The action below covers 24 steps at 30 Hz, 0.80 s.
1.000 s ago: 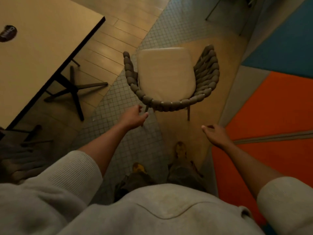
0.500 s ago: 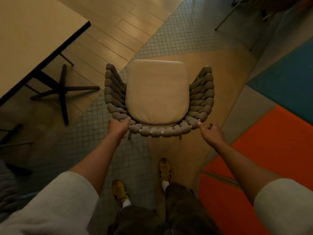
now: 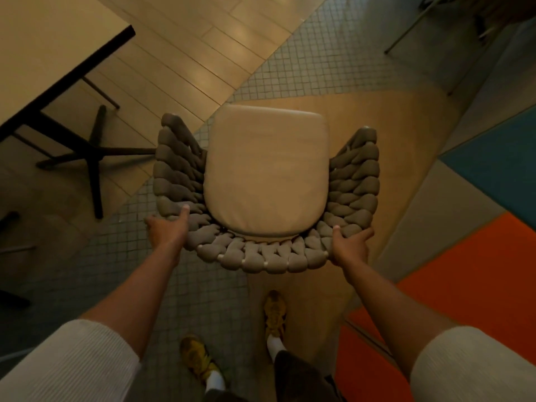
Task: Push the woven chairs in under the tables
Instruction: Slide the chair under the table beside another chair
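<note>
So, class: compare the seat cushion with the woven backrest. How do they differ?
The cushion is smooth and pale cream; the backrest is knobbly, braided and darker grey-brown. The cushion lies flat and untouched; the backrest curves around it, gripped by the left hand and right hand. Both belong to one chair.

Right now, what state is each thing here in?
woven chair: upright on the floor, not yet under a table
seat cushion: flat, bare
left hand: grip closed on chair back
right hand: grip closed on chair back
table: standing, nothing tucked under
</note>
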### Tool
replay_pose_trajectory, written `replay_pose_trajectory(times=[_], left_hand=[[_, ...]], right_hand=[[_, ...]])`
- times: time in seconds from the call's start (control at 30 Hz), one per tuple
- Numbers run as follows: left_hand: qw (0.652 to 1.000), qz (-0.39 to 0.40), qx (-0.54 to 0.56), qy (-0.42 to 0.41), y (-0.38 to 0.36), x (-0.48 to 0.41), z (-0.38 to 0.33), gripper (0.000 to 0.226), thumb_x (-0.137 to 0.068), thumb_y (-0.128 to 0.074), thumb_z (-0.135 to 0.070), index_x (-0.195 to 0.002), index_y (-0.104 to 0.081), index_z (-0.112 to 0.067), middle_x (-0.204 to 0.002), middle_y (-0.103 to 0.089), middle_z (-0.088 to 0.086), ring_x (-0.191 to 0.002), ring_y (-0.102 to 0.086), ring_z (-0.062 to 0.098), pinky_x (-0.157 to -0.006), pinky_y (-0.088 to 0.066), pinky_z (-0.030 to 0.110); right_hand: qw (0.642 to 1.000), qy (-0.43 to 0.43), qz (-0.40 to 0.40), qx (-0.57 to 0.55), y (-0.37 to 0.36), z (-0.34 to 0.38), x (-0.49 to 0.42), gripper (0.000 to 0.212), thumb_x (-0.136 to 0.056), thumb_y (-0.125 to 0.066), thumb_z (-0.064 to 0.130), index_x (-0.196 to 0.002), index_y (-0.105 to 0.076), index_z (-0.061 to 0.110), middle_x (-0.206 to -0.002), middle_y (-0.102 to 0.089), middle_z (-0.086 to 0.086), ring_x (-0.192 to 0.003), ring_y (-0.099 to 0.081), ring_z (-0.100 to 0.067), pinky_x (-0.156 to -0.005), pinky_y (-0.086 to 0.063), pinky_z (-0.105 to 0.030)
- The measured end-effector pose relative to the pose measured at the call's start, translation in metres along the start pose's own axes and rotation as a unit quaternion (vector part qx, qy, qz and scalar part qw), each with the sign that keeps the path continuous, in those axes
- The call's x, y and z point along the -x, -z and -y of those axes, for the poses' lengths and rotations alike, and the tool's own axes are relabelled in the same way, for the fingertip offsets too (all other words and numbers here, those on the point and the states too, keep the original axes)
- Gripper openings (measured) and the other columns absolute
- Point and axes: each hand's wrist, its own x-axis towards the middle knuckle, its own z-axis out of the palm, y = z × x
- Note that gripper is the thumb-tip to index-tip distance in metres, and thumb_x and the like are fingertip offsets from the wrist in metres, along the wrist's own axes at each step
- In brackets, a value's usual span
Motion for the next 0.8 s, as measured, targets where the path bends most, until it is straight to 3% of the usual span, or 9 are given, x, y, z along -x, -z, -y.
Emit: replay_pose_trajectory(times=[0.17, 0.27, 0.4, 0.53, 0.8], left_hand=[[1.0, -0.011, -0.015, -0.022, -0.012, -0.005, -0.024, 0.1, -0.079, -0.075, -0.066, -0.148, -0.03, -0.01, -0.149, -0.048, 0.02, -0.132, -0.052, 0.041, -0.102, -0.049, 0.048], [0.999, -0.025, -0.013, -0.02, -0.019, -0.007, -0.023, 0.089, -0.084, -0.08, -0.048, -0.149, -0.03, -0.013, -0.149, -0.048, 0.02, -0.134, -0.05, 0.04, -0.104, -0.047, 0.048], [0.998, -0.038, -0.011, -0.054, -0.018, -0.015, -0.01, 0.062, -0.086, -0.08, -0.021, -0.135, -0.044, -0.017, -0.138, -0.058, 0.016, -0.125, -0.058, 0.035, -0.1, -0.05, 0.043], [0.997, -0.006, -0.02, -0.07, -0.011, -0.018, -0.007, 0.06, -0.092, -0.069, -0.019, -0.143, -0.036, -0.019, -0.134, -0.056, 0.012, -0.118, -0.058, 0.029, -0.093, -0.049, 0.039], [0.999, 0.011, -0.01, -0.051, 0.004, 0.0, 0.017, 0.056, -0.095, -0.066, -0.016, -0.141, -0.034, -0.013, -0.136, -0.056, 0.019, -0.121, -0.058, 0.037, -0.088, -0.047, 0.037]], right_hand=[[0.994, -0.025, -0.07, -0.082, -0.014, 0.002, 0.004, 0.072, -0.099, -0.064, 0.035, -0.154, -0.019, 0.025, -0.134, -0.06, -0.024, -0.112, -0.062, -0.046, -0.091, -0.055, -0.052], [0.99, -0.033, -0.1, -0.094, -0.021, 0.002, 0.001, 0.068, -0.098, -0.066, 0.037, -0.151, -0.025, 0.025, -0.13, -0.063, -0.021, -0.111, -0.064, -0.045, -0.092, -0.055, -0.053], [0.99, -0.032, -0.127, -0.057, -0.026, 0.004, -0.002, 0.067, -0.097, -0.066, 0.033, -0.149, -0.026, 0.022, -0.124, -0.064, -0.024, -0.108, -0.064, -0.045, -0.089, -0.055, -0.052], [0.991, -0.031, -0.123, -0.041, -0.025, 0.003, 0.0, 0.066, -0.096, -0.065, 0.026, -0.148, -0.026, 0.019, -0.125, -0.063, -0.025, -0.107, -0.063, -0.046, -0.09, -0.055, -0.053], [0.996, -0.014, -0.086, 0.006, -0.017, 0.001, 0.003, 0.077, -0.097, -0.065, 0.027, -0.155, -0.015, 0.023, -0.13, -0.061, -0.026, -0.111, -0.062, -0.047, -0.094, -0.055, -0.056]])
